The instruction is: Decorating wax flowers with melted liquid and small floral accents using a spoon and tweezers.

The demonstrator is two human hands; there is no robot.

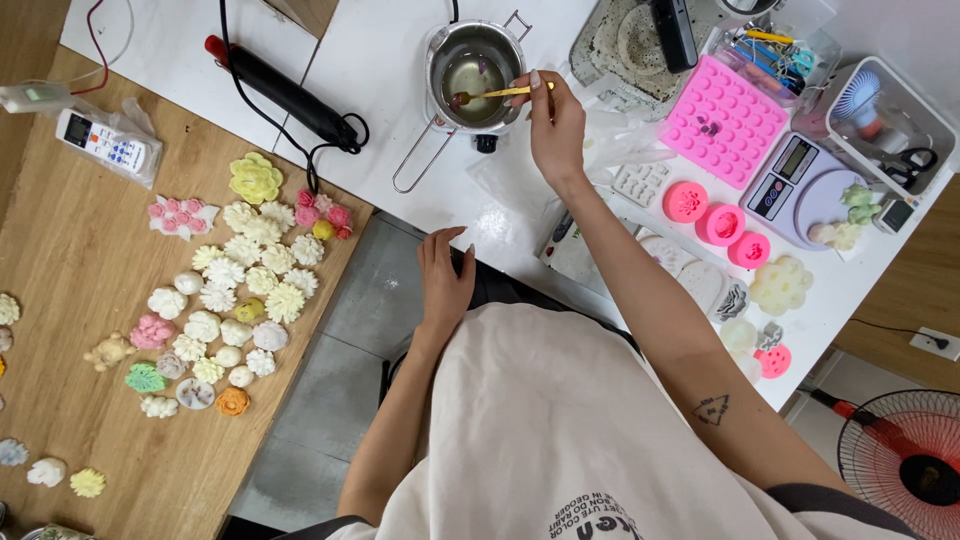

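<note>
My right hand is raised over the white table and grips a thin yellow spoon whose bowl dips into a small steel pot of clear yellowish liquid. That pot has a wire handle and sits on a small burner. My left hand rests flat on my thigh near the table's edge, fingers slightly apart, holding nothing.
Many flower-shaped wax pieces lie on the wooden table at left, by a remote control. A black tool with cord lies left of the pot. Pink silicone moulds, a digital scale and a fan sit right.
</note>
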